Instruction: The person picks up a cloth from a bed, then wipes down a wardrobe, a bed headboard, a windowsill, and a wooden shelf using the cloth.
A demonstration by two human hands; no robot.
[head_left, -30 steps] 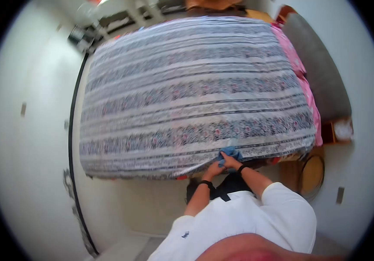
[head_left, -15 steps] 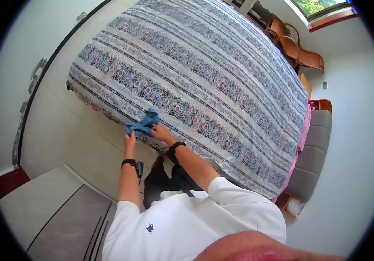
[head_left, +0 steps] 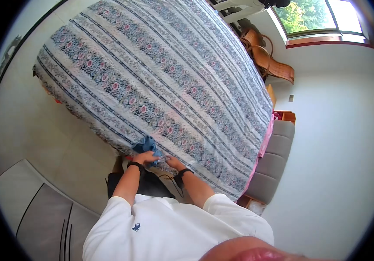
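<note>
A crumpled blue cloth (head_left: pixel 143 144), perhaps a denim garment, lies at the near edge of the bed (head_left: pixel 182 100), which has a floral striped cover. My left hand (head_left: pixel 145 157) is closed on the cloth's near part, its fingers pointing right. Just to the right, my right hand (head_left: pixel 176 163) has its fingers bent together, low over the bed's edge. A small pale strip shows between the two hands; whether it belongs to the cloth I cannot tell. What the right fingers pinch is too small to make out. Both wrists wear dark bands.
A grey padded headboard (head_left: pixel 267 163) stands on the right against the white wall. Beyond the bed are a wooden rocking chair (head_left: pixel 263 56) and a window (head_left: pixel 311 17). At lower left is a grey cabinet (head_left: pixel 43 213). Dark cables (head_left: pixel 174 182) hang near my right wrist.
My view has shifted, so the bed sits further left in it. My right hand has moved right, away from the cloth's middle, and my left hand has come in over the cloth's near part.
</note>
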